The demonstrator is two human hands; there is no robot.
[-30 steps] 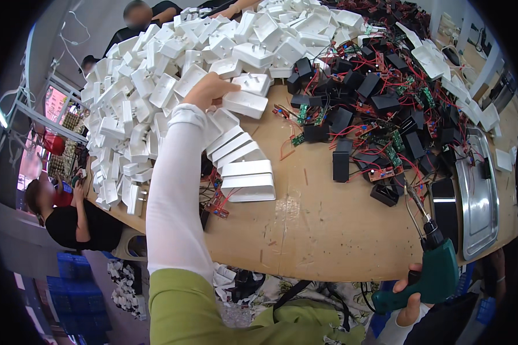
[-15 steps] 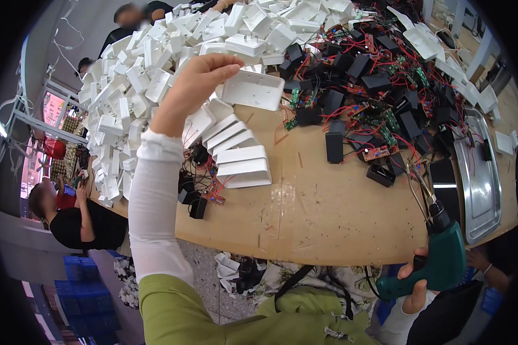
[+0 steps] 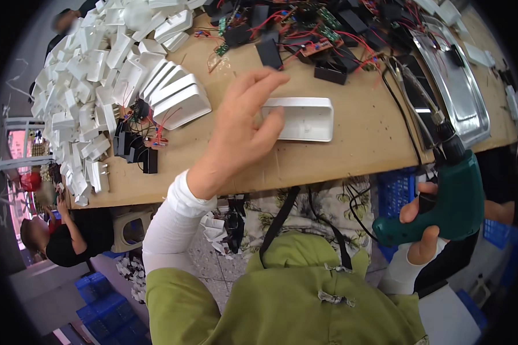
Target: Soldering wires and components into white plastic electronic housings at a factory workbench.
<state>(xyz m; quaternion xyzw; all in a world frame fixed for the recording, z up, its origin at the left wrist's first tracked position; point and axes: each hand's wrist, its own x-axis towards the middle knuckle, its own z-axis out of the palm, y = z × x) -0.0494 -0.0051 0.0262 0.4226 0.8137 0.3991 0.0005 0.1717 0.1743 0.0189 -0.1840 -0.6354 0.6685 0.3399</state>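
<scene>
A white rectangular plastic casing (image 3: 313, 123) lies on the table near its front edge, open side up. My left hand (image 3: 239, 126) is at its left end, with thumb and fingers spread apart; the thumb overlaps the casing's end. At the right, my right hand (image 3: 420, 224) grips a green pistol-shaped soldering gun (image 3: 457, 201), its long metal tip pointing up and away over the table. Left of my left hand, several white casings (image 3: 181, 106) stand in a leaning row. Beside them are black boxes (image 3: 135, 152) with red wires and small circuit boards.
A large heap of white casings (image 3: 80, 75) covers the table's left. More black boxes (image 3: 331, 72) with wired boards are piled at the back. A metal tray (image 3: 480, 129) lies at the right. Another person (image 3: 69, 241) is at the far left.
My left hand has come down from the heap toward me, and the casing it pinched now rests on the table. Its fingers have spread. My right hand keeps the soldering gun; the view has shifted.
</scene>
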